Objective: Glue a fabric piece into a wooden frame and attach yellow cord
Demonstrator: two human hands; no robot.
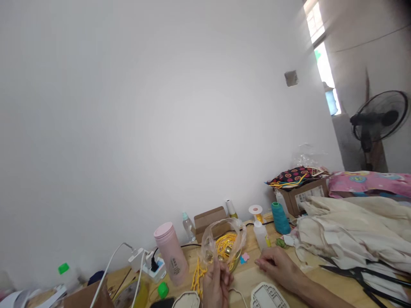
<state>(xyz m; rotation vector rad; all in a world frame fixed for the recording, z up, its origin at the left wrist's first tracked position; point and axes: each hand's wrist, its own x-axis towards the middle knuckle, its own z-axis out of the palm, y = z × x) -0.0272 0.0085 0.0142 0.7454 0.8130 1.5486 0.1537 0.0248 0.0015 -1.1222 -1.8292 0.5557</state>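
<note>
My left hand point(216, 283) rises from the bottom edge and pinches the lower rim of a clear plastic bag point(224, 239) stuffed with yellow cord point(224, 248). More of that cord spills down beside the hand onto the wooden table point(247, 278). My right hand point(278, 266) lies palm down on the table to the right of the bag, fingers loosely spread and holding nothing. Small pink and blue cut-out shapes point(244, 257) lie between the bag and that hand. A white moulded frame point(268, 296) sits just in front of my right wrist, and another point(186, 300) lies by my left hand.
A pink flask point(171, 254) and a power strip point(154, 267) stand left of the bag. Behind it are a small cardboard box point(210, 220), a white squeeze bottle point(260, 234) and a teal thread cone point(280, 218). At the right lie pale cloth point(353, 231) and black scissors point(359, 271); a fan point(379, 115) stands beyond.
</note>
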